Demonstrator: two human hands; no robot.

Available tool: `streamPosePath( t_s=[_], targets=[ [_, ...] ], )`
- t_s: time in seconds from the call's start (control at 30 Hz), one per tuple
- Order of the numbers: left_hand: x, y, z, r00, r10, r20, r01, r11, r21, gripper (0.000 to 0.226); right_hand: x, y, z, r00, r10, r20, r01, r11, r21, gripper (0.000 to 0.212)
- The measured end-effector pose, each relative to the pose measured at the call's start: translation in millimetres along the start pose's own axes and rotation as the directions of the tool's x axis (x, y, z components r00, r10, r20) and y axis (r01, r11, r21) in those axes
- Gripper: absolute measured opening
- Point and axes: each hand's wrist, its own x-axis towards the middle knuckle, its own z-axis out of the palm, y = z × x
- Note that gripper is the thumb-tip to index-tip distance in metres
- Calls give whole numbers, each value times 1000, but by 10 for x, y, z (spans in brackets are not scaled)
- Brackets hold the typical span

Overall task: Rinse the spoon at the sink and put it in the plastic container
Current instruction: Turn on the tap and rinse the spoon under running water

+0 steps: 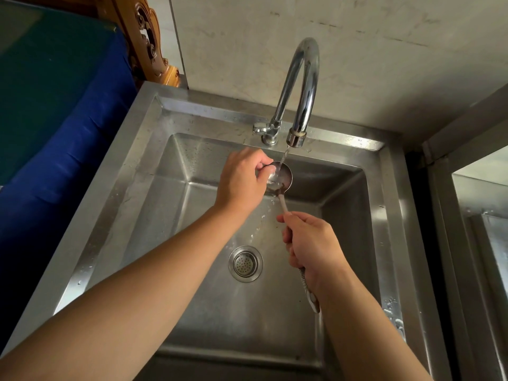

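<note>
The right hand (310, 243) grips the spoon (283, 177) by its handle, keeping the bowl under the tap (299, 86) stream. The left hand (242, 180) pinches the bowl's edge, apparently to rub it clean over the sink (176, 149).

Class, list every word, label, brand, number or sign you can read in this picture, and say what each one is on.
None: no readable text anywhere.
The patterned handle end of the metal spoon shows marks, but no legible letters.
The curved chrome tap, the stainless steel sink and the blue cloth carry no writing.
</note>
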Motion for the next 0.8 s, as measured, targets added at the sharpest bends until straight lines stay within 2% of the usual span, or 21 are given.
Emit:
streamPosePath(
  t_s=[0.07,0.23,0.43,0.63,0.8],
  targets=[
    [-24,-27,-22,999,31,34,-30,999,-21,10,12,-25,-25,1000,0,-3,0,1000,-5,21],
    [-113,-23,-45,989,-11,148,23,997,-78,39,41,-62,-45,1000,30,8,-30,1000,3,22],
    [-112,37,-7,981,-142,132,152,986,-72,56,22,5,20,998,38,44,-36,999,-37,22],
    [-5,108,1,987,-153,40,153,988,-1,53,-26,79,102,1000,-12,18,13,994,-109,22],
    [33,95,34,996,-91,1,91,993,-73,28,-60,45,93,1000,-11,-16,10,999,-40,22]
  ],
)
